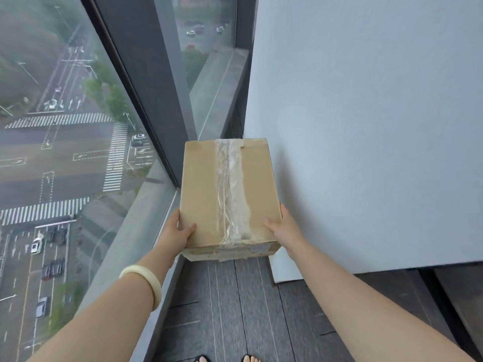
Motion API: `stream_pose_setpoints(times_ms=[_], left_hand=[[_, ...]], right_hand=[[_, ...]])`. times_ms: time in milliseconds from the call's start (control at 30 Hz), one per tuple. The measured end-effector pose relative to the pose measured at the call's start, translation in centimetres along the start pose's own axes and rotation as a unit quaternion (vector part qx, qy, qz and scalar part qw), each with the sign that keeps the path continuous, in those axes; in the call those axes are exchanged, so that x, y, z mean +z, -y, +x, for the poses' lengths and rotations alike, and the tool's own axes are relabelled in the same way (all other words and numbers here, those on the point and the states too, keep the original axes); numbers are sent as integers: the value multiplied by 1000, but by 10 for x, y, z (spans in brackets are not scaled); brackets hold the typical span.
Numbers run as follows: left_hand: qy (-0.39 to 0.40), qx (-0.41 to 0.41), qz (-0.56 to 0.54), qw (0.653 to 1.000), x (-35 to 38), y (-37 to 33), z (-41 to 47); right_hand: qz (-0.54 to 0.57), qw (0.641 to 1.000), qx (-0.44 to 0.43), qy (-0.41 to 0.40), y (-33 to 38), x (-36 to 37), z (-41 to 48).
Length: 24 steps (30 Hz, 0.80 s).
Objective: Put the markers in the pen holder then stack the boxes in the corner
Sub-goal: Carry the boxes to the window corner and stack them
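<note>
A brown cardboard box, sealed down the middle with clear tape, sits in the corner between the window and the white wall. My left hand grips its near left edge, thumb on top. My right hand grips its near right edge the same way. I cannot tell whether the box rests on the floor, on another box, or hangs in my hands. No markers or pen holder are in view.
A floor-to-ceiling window with a dark frame runs along the left, a street far below. A white wall panel stands on the right. Grey carpet tiles cover the floor; my toes show at the bottom edge.
</note>
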State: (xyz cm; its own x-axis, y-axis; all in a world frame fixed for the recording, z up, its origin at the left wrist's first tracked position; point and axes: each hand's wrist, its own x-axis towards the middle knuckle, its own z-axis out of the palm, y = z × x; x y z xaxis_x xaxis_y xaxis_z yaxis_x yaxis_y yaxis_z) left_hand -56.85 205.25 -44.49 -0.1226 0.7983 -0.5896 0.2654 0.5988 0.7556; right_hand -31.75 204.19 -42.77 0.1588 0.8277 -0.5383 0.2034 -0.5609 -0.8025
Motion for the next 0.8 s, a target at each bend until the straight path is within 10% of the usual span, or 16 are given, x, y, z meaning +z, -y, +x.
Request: stream_pose_setpoints(times_ms=[800], left_hand=[[36, 69, -52, 996, 92, 185, 220]], right_hand=[[41, 998, -43, -37, -212, 59, 202]])
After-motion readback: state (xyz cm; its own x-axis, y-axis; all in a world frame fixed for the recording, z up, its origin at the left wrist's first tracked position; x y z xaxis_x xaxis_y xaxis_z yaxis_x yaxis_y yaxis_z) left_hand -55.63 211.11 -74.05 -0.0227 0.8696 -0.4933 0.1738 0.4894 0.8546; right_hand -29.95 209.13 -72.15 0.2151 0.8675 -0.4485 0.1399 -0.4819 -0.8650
